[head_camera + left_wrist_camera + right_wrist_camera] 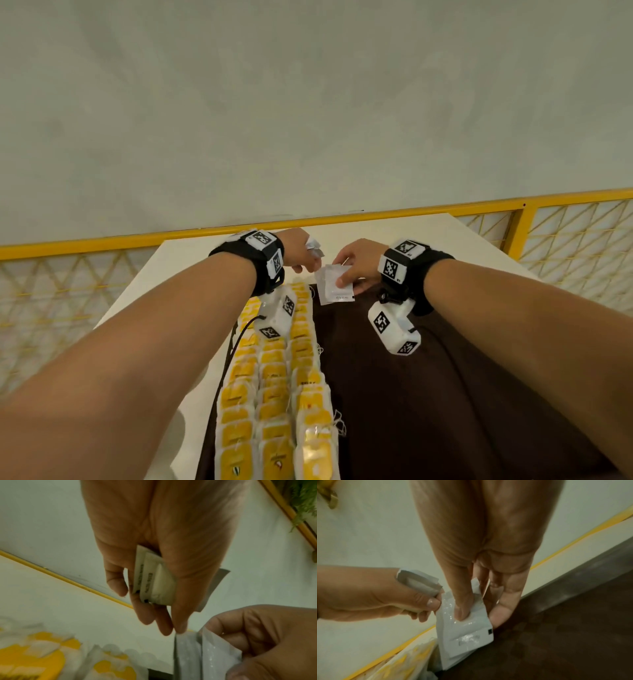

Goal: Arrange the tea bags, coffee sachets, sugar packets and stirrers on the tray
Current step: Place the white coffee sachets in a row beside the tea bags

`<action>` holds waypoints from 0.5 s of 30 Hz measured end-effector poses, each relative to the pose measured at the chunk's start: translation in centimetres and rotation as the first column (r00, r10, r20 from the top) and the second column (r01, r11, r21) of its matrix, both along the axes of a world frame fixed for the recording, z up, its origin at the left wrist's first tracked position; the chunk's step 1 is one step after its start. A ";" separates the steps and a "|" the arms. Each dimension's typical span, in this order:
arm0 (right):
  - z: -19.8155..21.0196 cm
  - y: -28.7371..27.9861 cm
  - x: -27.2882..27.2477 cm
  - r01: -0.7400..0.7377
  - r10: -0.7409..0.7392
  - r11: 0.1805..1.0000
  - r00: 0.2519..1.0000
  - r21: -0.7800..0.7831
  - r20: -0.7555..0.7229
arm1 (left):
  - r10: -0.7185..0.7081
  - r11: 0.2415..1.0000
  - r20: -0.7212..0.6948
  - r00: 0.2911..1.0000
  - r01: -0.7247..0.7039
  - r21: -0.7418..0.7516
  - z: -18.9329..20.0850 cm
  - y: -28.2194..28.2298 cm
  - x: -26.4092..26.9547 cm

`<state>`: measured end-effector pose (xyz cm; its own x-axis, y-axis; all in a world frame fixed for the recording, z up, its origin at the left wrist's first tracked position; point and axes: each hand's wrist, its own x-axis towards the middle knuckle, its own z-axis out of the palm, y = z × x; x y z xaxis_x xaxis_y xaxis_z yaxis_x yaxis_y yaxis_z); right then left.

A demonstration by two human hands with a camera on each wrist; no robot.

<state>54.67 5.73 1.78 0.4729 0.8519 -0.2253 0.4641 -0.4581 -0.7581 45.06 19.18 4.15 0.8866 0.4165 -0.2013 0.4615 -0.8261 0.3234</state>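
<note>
My left hand (301,255) grips a small bunch of white sugar packets (154,580) in its palm, at the far end of the dark brown tray (428,394). Its fingertips also touch the stack held by the other hand. My right hand (352,267) pinches a stack of white sugar packets (334,286) between thumb and fingers, low over the tray's far edge; in the right wrist view the thumb presses on this stack (465,631). Rows of yellow-and-white tea bags (274,383) fill the tray's left side.
The tray lies on a white table (178,270) that ends at a yellow rail (376,214) against a pale wall. Yellow lattice fencing (575,240) stands on both sides. The tray's right part shows bare brown surface.
</note>
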 end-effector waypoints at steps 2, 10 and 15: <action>-0.4 0.4 0.3 0.000 0.000 1.000 1.000 -0.001 -0.007 | -0.027 0.999 -0.037 0.999 0.027 0.019 -0.4 0.4 0.7; -1.7 1.3 0.9 0.023 -0.023 0.999 0.999 0.034 -0.028 | -0.081 0.994 -0.098 0.992 0.087 0.064 -1.6 1.5 1.8; -1.9 1.5 0.9 0.103 -0.102 0.994 0.995 0.027 -0.013 | -0.090 0.991 -0.112 0.990 0.100 0.086 -2.0 2.0 2.0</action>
